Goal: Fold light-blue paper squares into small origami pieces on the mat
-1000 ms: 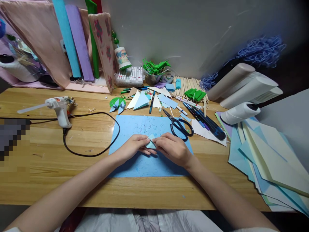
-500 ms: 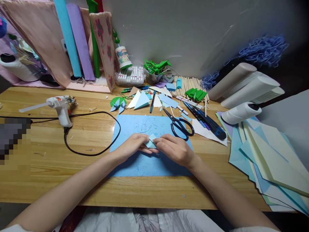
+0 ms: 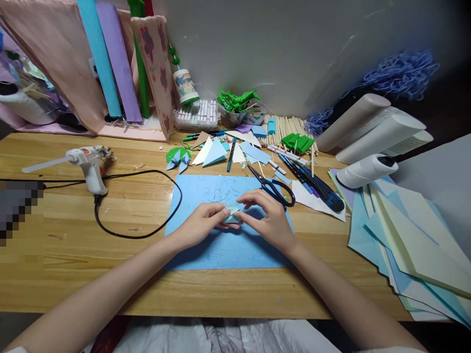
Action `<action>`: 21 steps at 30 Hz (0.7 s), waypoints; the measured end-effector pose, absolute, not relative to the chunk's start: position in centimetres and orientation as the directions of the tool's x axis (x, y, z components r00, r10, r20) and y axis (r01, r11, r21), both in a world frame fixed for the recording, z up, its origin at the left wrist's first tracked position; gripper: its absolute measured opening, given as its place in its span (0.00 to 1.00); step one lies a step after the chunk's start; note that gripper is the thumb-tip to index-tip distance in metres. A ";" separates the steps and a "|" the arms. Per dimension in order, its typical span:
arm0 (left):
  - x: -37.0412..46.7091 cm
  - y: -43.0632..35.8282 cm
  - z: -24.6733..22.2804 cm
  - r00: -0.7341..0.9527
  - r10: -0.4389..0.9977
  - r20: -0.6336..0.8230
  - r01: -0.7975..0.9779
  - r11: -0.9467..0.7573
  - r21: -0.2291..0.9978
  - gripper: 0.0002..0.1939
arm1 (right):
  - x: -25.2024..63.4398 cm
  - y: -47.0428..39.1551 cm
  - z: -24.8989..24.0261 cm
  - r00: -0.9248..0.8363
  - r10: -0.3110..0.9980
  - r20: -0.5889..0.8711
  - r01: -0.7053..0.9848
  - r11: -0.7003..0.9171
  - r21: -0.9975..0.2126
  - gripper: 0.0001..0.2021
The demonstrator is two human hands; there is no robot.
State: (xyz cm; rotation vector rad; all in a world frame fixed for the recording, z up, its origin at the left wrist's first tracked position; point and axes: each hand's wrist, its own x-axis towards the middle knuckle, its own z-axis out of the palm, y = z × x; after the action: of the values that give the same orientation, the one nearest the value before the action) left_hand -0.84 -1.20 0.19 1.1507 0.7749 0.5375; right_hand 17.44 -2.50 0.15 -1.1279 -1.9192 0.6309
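The small pale blue paper (image 3: pixel 232 216), which looks folded, is between the two hands, over the middle of the blue sheet (image 3: pixel 221 250) that lies on the bench (image 3: pixel 147 291). The left hand (image 3: pixel 202 221) has a closed grip on it: the thumb presses from above and the fingers support from underneath. The right hand (image 3: pixel 271 220) has a partly open grip — its thumb seems to touch the right edge of the paper, while the forefinger is arched above, with a gap between the two. Whether this thumb also pushes into a fold, I cannot tell.

For doing this fold work well, I judge that the left hand should be the steady one, pressing firmly but not so much that the paper gets dents. The right hand is better used lightly, with the tip of the thumb only, so that edges meet exactly before any crease is pressed. A piece so small forgives little; a crooked crease is probably difficult to correct. For a sharp line, the flat blue sheet just below could give firmer support than the fingers — but the scissors (image 3: pixel 277 192), whose handles lie near the right hand, deserve some attention.
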 end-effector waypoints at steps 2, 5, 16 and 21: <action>-0.8 -1.3 0.5 0.598 0.778 -0.194 0.060 0.198 0.978 0.15 | 17.2 -2.5 0.0 -0.241 0.932 0.270 0.429 0.352 -0.832 0.06; -0.9 -1.6 0.8 0.537 0.840 -0.080 0.229 -0.054 0.972 0.16 | 17.0 -2.5 -0.1 -0.232 0.947 0.223 0.373 0.299 -0.878 0.05; -1.0 -2.2 0.9 0.416 0.891 0.183 0.387 -0.355 0.851 0.08 | 16.6 -3.1 0.2 -0.226 0.929 0.293 0.379 0.361 -0.852 0.04; -1.2 -2.0 0.9 0.438 0.884 0.166 0.398 -0.356 0.845 0.08 | 16.5 -3.2 0.1 -0.260 0.914 0.311 0.380 0.393 -0.837 0.04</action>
State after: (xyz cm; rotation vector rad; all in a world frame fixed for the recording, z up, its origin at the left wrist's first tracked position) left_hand -1.22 -2.02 0.88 1.9378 1.0797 0.8182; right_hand 16.53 -3.20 0.09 -1.1217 -1.8227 0.8124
